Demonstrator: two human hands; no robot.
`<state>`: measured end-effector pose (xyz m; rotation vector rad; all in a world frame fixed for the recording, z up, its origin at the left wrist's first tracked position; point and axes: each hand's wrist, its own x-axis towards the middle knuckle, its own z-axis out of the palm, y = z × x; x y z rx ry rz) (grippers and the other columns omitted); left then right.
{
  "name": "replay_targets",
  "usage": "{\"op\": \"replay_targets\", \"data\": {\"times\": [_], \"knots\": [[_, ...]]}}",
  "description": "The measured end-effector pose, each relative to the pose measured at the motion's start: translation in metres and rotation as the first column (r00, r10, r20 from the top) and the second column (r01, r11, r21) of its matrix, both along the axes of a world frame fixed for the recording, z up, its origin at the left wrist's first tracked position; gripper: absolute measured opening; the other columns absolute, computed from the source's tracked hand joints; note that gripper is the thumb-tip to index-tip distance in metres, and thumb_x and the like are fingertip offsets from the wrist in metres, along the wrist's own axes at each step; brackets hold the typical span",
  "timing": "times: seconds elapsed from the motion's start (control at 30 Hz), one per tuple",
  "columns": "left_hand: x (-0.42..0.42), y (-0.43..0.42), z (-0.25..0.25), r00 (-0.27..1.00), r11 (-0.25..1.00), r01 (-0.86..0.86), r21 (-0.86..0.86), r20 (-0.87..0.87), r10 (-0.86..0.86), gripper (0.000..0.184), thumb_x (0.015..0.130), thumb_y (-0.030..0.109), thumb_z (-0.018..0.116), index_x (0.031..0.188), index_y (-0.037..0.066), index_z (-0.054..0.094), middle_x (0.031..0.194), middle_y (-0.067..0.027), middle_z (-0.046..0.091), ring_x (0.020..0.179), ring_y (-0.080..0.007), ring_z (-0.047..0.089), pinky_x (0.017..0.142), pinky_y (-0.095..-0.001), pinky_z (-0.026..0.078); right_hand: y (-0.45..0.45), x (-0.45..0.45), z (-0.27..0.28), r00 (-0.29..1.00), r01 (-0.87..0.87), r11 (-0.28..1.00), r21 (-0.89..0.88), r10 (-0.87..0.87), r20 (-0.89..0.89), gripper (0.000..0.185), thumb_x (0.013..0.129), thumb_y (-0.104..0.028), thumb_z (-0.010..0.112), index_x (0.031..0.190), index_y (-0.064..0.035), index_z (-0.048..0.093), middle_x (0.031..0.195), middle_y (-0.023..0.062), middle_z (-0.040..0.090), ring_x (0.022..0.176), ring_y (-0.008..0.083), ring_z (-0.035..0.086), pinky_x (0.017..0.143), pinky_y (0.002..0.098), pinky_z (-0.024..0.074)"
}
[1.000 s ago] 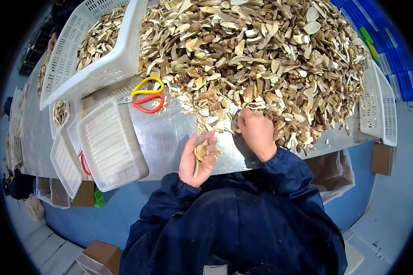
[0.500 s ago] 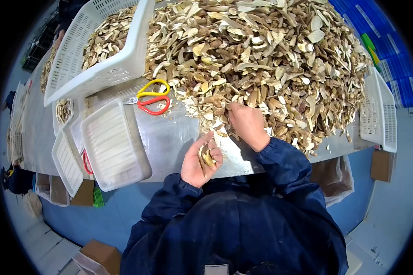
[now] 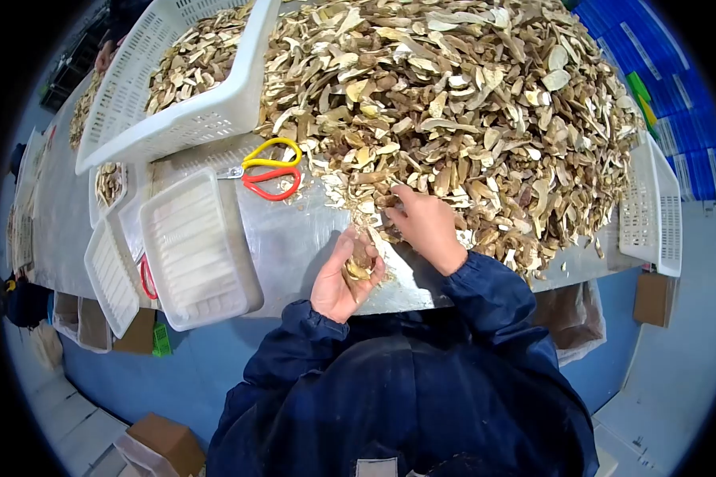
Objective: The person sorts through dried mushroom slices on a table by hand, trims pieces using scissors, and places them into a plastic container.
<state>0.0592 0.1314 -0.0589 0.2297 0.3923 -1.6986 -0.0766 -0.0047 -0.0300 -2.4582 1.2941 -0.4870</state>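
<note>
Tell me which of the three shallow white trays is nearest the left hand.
The large tray, looking widest of the three; the narrow tray and slice-filled tray both lie farther left, away from the left hand.

Slice heap (image 3: 453, 103) and large white basket (image 3: 175, 131) both partly beyond the top edge

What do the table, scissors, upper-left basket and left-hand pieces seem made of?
Table: metal, likely stainless; grey, bright glare.
Scissors: silvery metal at the pivot; glossy yellow and red handles, probably plastic or plastic-coated.
Basket: likely molded plastic; smooth white, regular slots.
Pieces in the left hand: organic, perhaps dried mushroom; yellowish-brown, irregular. Too small to be sure.
</note>
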Motion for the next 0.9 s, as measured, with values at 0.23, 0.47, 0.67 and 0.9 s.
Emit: {"op": "replay_targets", "data": {"times": [0.23,0.47,0.67,0.9], "knots": [[0.005,0.0,0.016,0.989,0.993,0.038,0.113,0.14,-0.054,0.024,0.095,0.018,0.054,0.119,0.013,0.051,0.111,-0.0062,0.06,0.1,-0.0217,0.06,0.093,-0.0428,0.049,0.016,-0.013,0.043,0.974,-0.12,0.806,0.58,-0.017,0.225,0.018,0.083,-0.023,0.065,0.083,-0.005,0.065,0.063,0.0133,0.063,0.059,0.0276,0.064,0.05,0.0361,0.046],[0.002,0.003,0.01,0.993,0.99,0.099,0.097,0.05,-0.104,0.017,0.096,0.02,0.053,0.111,0.012,0.055,0.109,-0.0055,0.06,0.099,-0.0202,0.06,0.097,-0.044,0.047,-0.008,0.008,0.003,0.988,0.069,0.986,0.149,-0.088,0.125,0.024,0.08,-0.024,0.067,0.088,-0.0018,0.064,0.066,0.0162,0.062,0.06,0.0325,0.062,0.051,0.0388,0.0457],[0.005,0.008,0.012,0.997,0.996,0.079,0.041,0.02,-0.079,0.013,0.094,0.012,0.053,0.107,0.012,0.054,0.1,-0.0047,0.057,0.092,-0.0185,0.058,0.092,-0.0386,0.048,-0.012,0.016,-0.007,0.996,0.01,0.992,0.127,-0.021,0.09,0.022,0.08,-0.021,0.067,0.081,-0.0008,0.061,0.068,0.0183,0.061,0.06,0.0357,0.06,0.052,0.0399,0.0452],[0.002,0.004,0.006,0.989,0.988,0.149,0.031,-0.03,-0.148,0.023,0.094,0.01,0.051,0.116,0.007,0.05,0.101,-0.0066,0.056,0.091,-0.0177,0.057,0.08,-0.0314,0.053,-0.019,-0.029,-0.007,0.902,0.058,0.778,0.626,-0.309,0.3,0.029,0.084,-0.026,0.065,0.076,0.0017,0.06,0.055,0.0048,0.052,0.05,0.0114,0.046,0.048,0.0297,0.0369]]}}
